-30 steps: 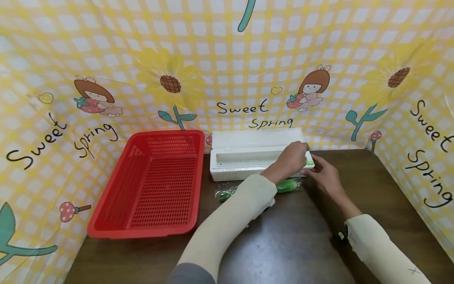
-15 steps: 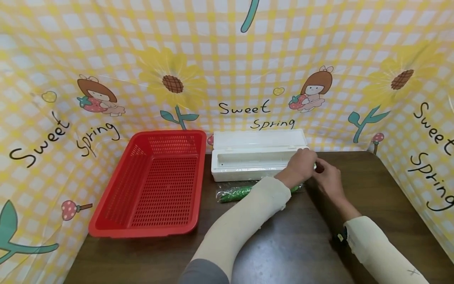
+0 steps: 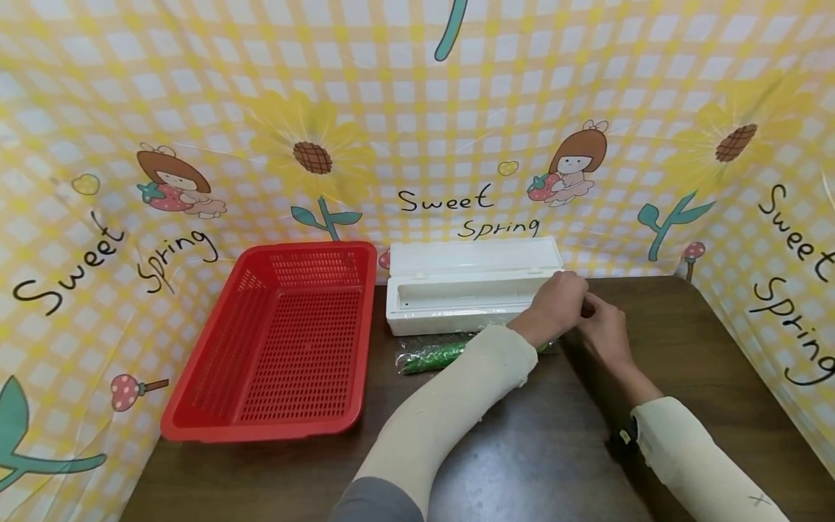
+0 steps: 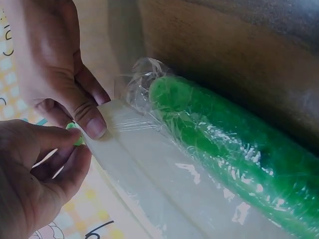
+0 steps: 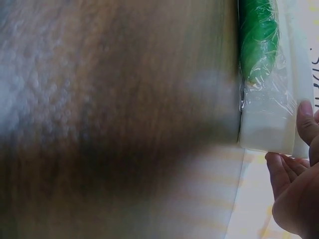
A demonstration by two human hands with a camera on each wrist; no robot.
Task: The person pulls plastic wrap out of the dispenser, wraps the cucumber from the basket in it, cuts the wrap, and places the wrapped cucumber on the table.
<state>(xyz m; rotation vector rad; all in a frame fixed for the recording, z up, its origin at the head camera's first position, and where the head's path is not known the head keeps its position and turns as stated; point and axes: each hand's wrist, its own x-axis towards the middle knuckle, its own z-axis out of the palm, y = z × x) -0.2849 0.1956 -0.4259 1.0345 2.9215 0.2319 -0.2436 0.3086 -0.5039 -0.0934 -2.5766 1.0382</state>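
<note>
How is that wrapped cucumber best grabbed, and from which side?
Probably round the middle of the cucumber, from above and the near side: it is long and rounded, lying lengthwise along the front of the white box, which crowds its far side.

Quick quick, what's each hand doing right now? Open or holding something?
Left hand: closed, pinching a small green piece at the box's end.
Right hand: closed, gripping the right end of the white box.
</note>
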